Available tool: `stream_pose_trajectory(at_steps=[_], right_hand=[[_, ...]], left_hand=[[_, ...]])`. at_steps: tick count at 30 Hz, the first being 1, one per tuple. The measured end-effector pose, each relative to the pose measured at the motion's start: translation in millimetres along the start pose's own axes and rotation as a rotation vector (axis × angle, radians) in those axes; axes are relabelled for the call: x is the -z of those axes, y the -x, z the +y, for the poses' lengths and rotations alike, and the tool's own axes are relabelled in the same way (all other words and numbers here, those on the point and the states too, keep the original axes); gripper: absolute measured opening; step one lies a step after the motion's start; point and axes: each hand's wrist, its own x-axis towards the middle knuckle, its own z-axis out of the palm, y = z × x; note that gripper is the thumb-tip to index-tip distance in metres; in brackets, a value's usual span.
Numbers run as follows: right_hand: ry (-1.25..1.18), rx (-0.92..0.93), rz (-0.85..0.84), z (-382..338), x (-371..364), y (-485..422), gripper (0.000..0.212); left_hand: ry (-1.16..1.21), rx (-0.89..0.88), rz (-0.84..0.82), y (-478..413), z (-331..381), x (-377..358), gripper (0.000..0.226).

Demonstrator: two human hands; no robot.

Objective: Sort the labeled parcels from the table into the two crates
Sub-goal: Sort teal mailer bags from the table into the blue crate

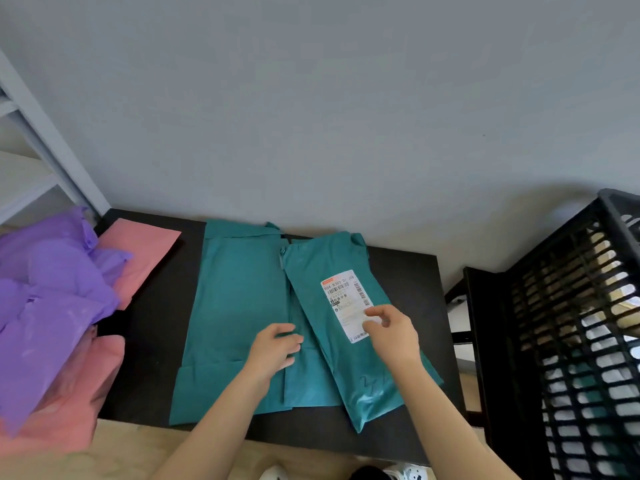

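I'm standing in a small parcel-sorting stockroom: black table (156,323) against a bare grey wall (311,98), teal poly mailers (239,306) on it, one bearing a barcoded shipping label (343,296), purple mailers (59,271) and pink mailers (138,251) heaped left, black slatted crate (554,306) right, grey metal shelving (41,133) in the corner.

Left hand (277,348) lies flat on the flat teal parcel (235,306), black table (408,271) underneath. Right hand (393,336), fingers loosely bent, tips on the white label (341,297) of the angled teal parcel (367,386) lying on top. Black crate (554,306) to my right. Purple parcels (52,289) and pink parcels (138,251) piled left.
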Motion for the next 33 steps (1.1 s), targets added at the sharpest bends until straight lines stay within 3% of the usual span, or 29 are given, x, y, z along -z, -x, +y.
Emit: stream_pose_trajectory(at_steps=[4,9,17,23,33], right_hand=[[0.270,-0.060,0.002,39,-8,-5,0.055],[0.271,-0.076,0.028,41,-3,-9,0.071],[0.145,-0.181,0.003,40,8,-23,0.063],[0.160,-0.178,-0.110,46,5,-29,0.019],[0.212,-0.191,-0.219,56,6,-42,0.019]], left_hand=[[-0.017,-0.003,-0.006,-6,-3,-7,0.030],[-0.135,-0.040,0.006,-11,4,-17,0.034],[-0.270,-0.125,0.011,-20,8,-38,0.007],[-0.315,-0.212,0.076,-29,2,-39,0.019],[-0.279,-0.188,0.157,-42,-5,-43,0.011]])
